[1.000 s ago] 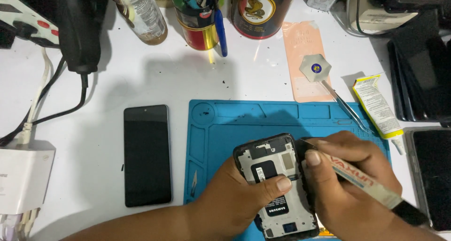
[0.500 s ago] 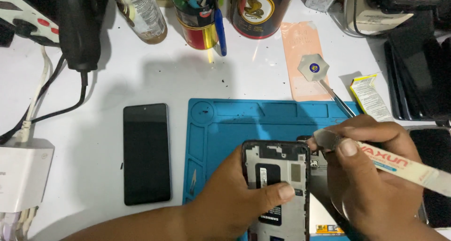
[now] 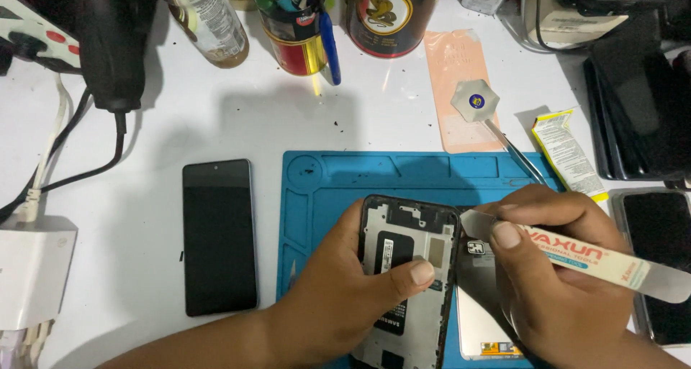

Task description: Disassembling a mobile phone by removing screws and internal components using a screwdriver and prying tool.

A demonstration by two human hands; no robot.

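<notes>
The left hand (image 3: 345, 304) is closed around an opened phone frame (image 3: 410, 268), fingers wrapped along its left edge and the thumb pressed flat on the bare inner plate near the middle. The frame lies face down with its dark rim up, its top edge toward the far side of the desk. The right hand (image 3: 568, 290) pinches a flat metal pry tool (image 3: 576, 257) between thumb and forefinger; the thin blade end touches the frame's upper right edge, while the cream-coloured handle runs out to the right past the knuckles. Under that hand, just right of the frame, lies a separated pale panel (image 3: 479, 319), partly hidden by the palm.

All of this sits on a blue silicone work mat (image 3: 338, 182) at the near middle of the white desk (image 3: 180, 124). Just left of the mat lies a black smartphone (image 3: 219, 236), screen dark, lengthwise toward the near edge. Beyond the mat's far right corner rests a peach-coloured sheet (image 3: 450, 67) with a hexagonal opening pick (image 3: 475, 101) on it, and beside that a small yellow-trimmed glue tube (image 3: 568, 153). Another dark phone (image 3: 658, 261) lies at the right edge. Along the far edge stand a black can (image 3: 389, 16), a red tin of pens (image 3: 295, 42) and a bottle (image 3: 212, 20). At the left edge sits a white charger block (image 3: 32, 268) with cables.
</notes>
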